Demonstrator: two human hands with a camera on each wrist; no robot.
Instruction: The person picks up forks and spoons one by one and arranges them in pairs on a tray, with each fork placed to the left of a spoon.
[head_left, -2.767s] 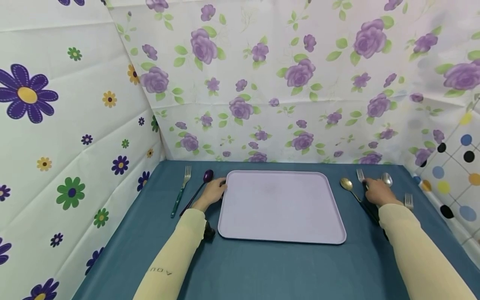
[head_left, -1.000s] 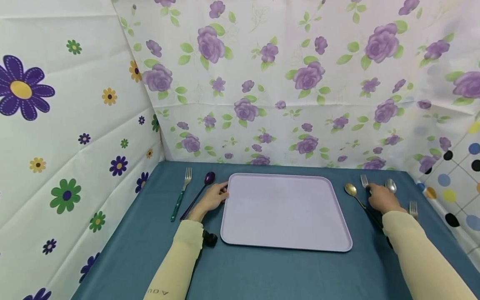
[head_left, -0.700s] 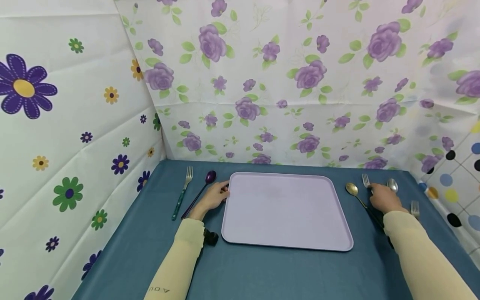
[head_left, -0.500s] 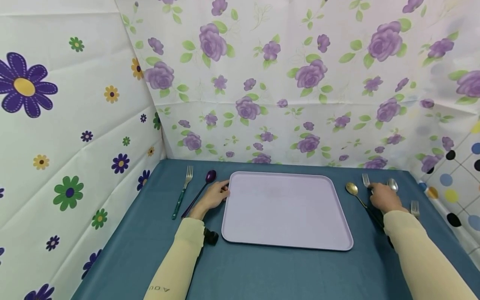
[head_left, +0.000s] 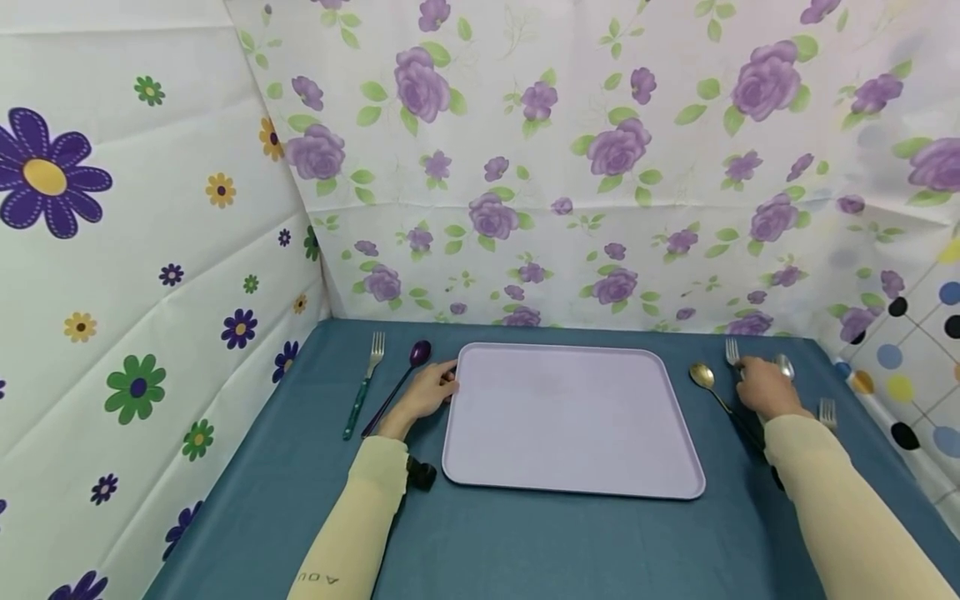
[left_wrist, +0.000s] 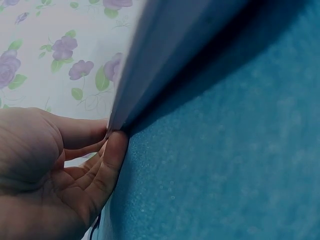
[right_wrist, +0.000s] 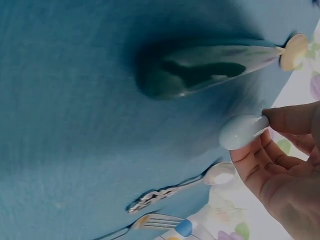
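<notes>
Right hand and fork shifted slightly toward the table's far edge.
It pinches the fork near the far right corner; the left hand still grips the tray's left edge.

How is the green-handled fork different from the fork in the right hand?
The green-handled fork lies untouched on the cloth; the held fork is pinched by the right hand. The green-handled fork shows whole, the held fork only partly. Both have silvery tines, pointing forward.
</notes>
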